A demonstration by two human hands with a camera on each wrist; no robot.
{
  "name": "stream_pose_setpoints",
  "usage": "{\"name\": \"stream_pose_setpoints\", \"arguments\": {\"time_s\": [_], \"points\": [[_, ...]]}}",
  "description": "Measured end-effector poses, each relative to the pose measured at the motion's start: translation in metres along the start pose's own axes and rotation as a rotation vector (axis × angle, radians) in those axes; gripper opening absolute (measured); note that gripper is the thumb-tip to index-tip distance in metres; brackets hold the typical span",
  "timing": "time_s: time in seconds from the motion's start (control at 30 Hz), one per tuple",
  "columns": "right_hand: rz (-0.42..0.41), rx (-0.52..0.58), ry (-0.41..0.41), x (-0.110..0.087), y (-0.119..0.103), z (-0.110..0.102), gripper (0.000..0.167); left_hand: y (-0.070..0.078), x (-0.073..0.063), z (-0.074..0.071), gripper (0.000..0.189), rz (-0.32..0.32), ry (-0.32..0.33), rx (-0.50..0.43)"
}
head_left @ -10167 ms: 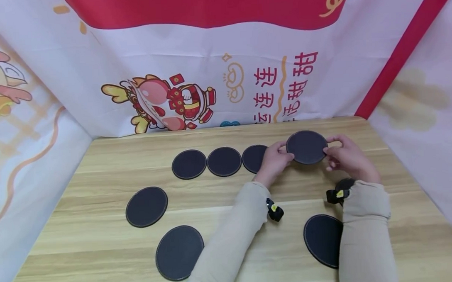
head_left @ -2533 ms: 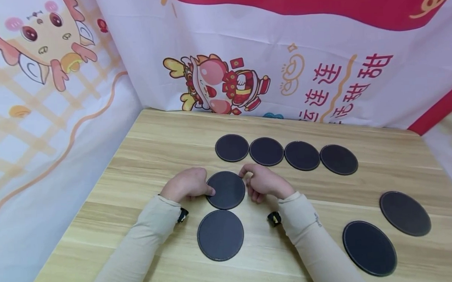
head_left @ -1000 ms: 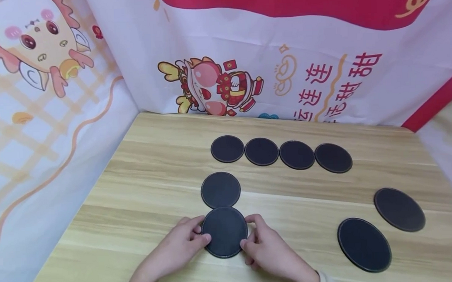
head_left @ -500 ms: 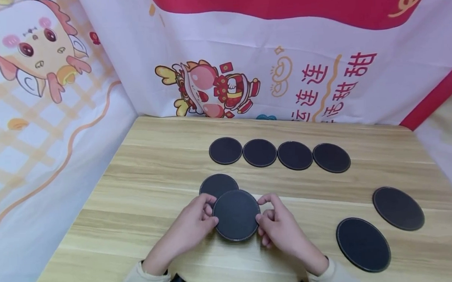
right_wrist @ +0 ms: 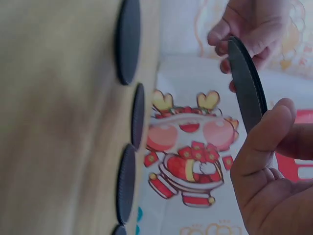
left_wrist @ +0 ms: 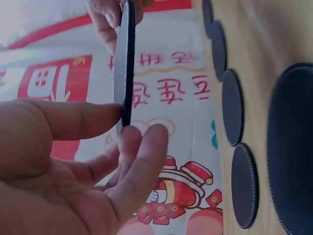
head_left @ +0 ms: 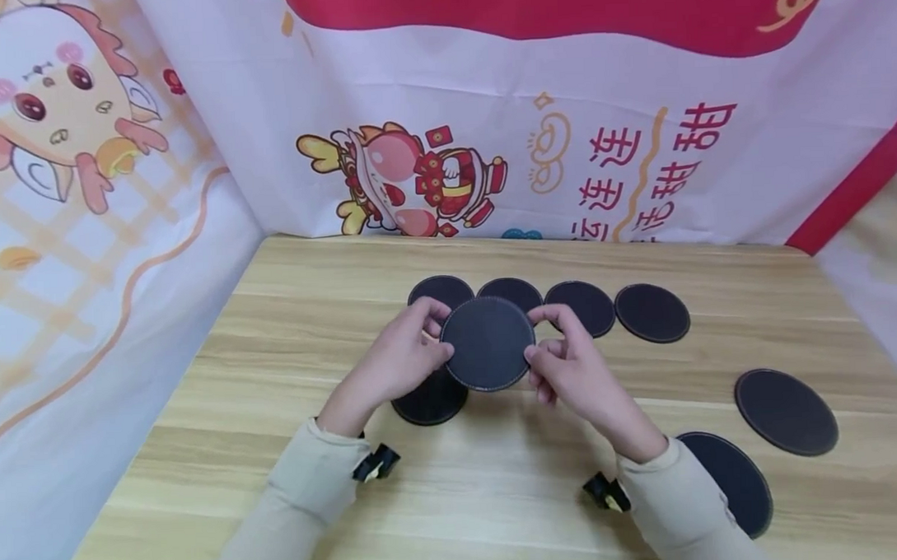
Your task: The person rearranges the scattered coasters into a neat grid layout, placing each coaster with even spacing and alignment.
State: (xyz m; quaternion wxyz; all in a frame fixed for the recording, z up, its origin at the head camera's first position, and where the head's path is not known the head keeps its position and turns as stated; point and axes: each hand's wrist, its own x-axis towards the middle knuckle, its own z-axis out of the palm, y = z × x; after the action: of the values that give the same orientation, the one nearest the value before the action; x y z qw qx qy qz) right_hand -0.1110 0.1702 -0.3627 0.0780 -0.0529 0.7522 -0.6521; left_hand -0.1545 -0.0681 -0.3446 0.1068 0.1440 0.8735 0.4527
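A round black coaster with a stitched rim is held up off the table between both hands. My left hand pinches its left edge between thumb and fingers, and my right hand pinches the opposite edge. Both wrist views show the coaster edge-on, clear of the tabletop. Below it and to the left, another coaster lies flat, partly hidden by the left hand. Behind the held one runs a row of several coasters laid side by side, the left ones partly covered in the head view.
Two more coasters lie at the right, one farther back and one nearer, partly behind the right sleeve. The wooden table ends at a printed cloth backdrop, with cloth at both sides too.
Both hands took the nearer coaster of the left pair, lifted it and carried it away from the body, toward the back row. Earlier, a fourth coaster joined that row.
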Motion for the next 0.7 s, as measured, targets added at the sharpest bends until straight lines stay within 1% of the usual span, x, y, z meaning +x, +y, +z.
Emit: {"name": "stream_pose_setpoints", "arguments": {"time_s": [0.1, 0.2, 0.3, 0.4, 0.53, 0.63, 0.7], "points": [[0.0, 0.006, 0.012, 0.007, 0.0, -0.006, 0.04, 0.0, 0.012, 0.0, 0.038, -0.008, -0.022, 0.029], [0.026, 0.005, 0.003, 0.01, 0.006, -0.01, 0.04, -0.007, 0.019, 0.007, 0.037, -0.01, -0.046, 0.06], [0.058, 0.015, -0.02, 0.013, 0.014, -0.01, 0.042, -0.016, 0.022, 0.012, 0.036, -0.013, -0.07, 0.091], [0.086, 0.027, -0.03, 0.016, 0.023, -0.011, 0.043, -0.023, 0.024, 0.017, 0.036, -0.007, -0.093, 0.102], [0.114, 0.015, -0.056, 0.019, 0.032, -0.018, 0.046, -0.025, 0.027, 0.021, 0.036, -0.006, -0.132, 0.102], [0.135, -0.004, -0.099, 0.021, 0.037, -0.025, 0.046, -0.025, 0.026, 0.022, 0.035, -0.016, -0.166, 0.123], [0.147, -0.021, -0.132, 0.022, 0.039, -0.03, 0.045, -0.026, 0.026, 0.023, 0.035, -0.019, -0.191, 0.154]]}}
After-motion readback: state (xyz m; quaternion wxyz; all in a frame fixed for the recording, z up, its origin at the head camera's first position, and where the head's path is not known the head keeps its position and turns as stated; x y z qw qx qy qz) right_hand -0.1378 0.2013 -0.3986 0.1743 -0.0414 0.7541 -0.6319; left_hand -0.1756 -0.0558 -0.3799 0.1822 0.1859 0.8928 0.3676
